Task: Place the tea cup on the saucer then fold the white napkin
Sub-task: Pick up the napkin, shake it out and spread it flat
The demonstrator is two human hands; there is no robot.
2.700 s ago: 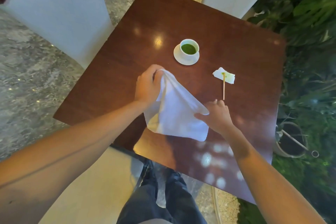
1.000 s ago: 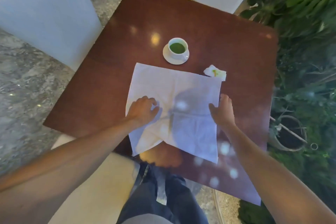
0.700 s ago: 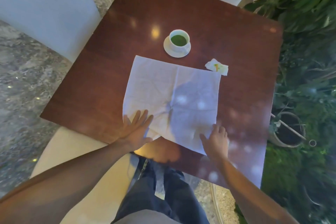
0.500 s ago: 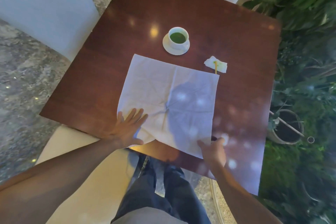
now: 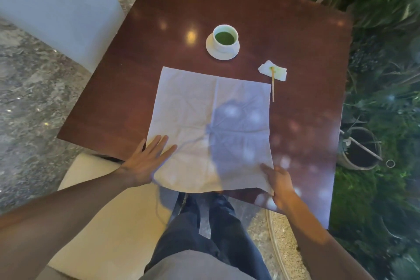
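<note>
Napkin (image 5: 211,129) flat, unfolded, near edge under both hands.

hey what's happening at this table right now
A person is working on a white napkin spread open on a dark wooden table. The left hand rests flat on its near left corner; the right hand is at its near right corner. The tea cup of green tea already sits on its saucer; no fold is made yet.
</note>
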